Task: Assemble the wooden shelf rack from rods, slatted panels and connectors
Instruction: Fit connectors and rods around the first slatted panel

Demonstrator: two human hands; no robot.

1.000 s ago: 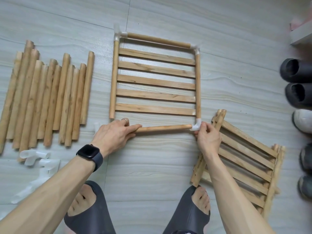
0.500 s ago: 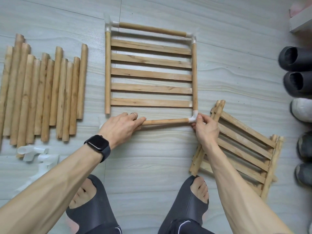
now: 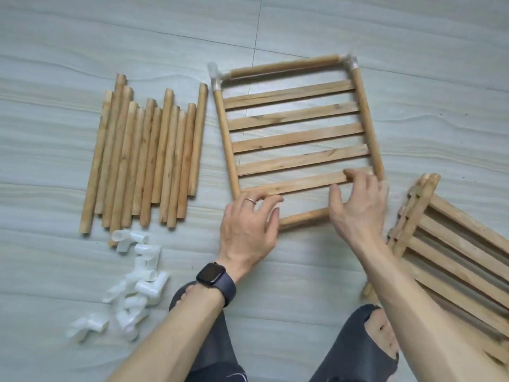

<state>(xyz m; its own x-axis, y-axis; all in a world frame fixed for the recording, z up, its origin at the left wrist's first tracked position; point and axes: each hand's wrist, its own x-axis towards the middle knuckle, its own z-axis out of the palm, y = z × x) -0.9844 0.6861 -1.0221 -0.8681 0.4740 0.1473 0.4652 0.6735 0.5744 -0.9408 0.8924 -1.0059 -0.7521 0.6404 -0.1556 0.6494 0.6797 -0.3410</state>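
Observation:
The slatted panel [image 3: 297,139] lies tilted on the floor, framed by rods with white connectors at its far-left [image 3: 216,74] and far-right [image 3: 352,63] corners. The near rod [image 3: 303,219] runs between my hands. My left hand [image 3: 248,227] lies over the near-left corner with its fingers stretched out. My right hand [image 3: 358,208] arches over the near-right corner, with fingertips hooked on the far edge of the nearest slat and thumb at its near edge. Both near corners are hidden by the hands.
A row of loose wooden rods [image 3: 148,161] lies to the left, with a pile of white connectors [image 3: 137,285] in front of it. A stack of further slatted panels [image 3: 454,257] lies at the right. My feet in dark slippers [image 3: 366,346] are at the bottom.
My left hand has left the near rod and my right hand the corner connector; both now sit on the panel's near edge. The frame lies more tilted in view.

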